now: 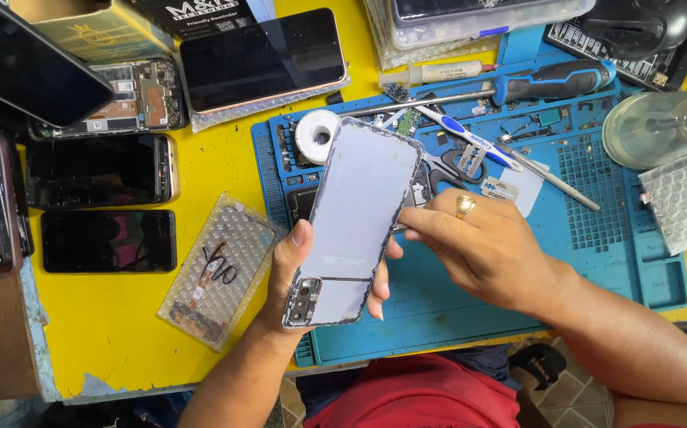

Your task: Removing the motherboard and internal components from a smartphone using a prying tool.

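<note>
Lilac-grey and glossy, the phone back cover sits in my left hand, camera end toward me, lifted just above the blue repair mat. My left hand is wrapped around it, thumb on the left edge and fingertips showing past the right edge near the bottom. My right hand, with a gold ring on one finger, comes in from the right with fingers pinched narrow against the cover's right edge; whether a thin tool is held between them I cannot tell.

I judge I am working along the seam of the cover, parting or seating it at the side. What that calls for is a steady grip from the left and light, even pressure along the edge, not a twist that could crack the panel.

Behind the cover lie a roll of white tape, a toothbrush, a screwdriver and small parts. Other phones rest on the yellow worktop.
</note>
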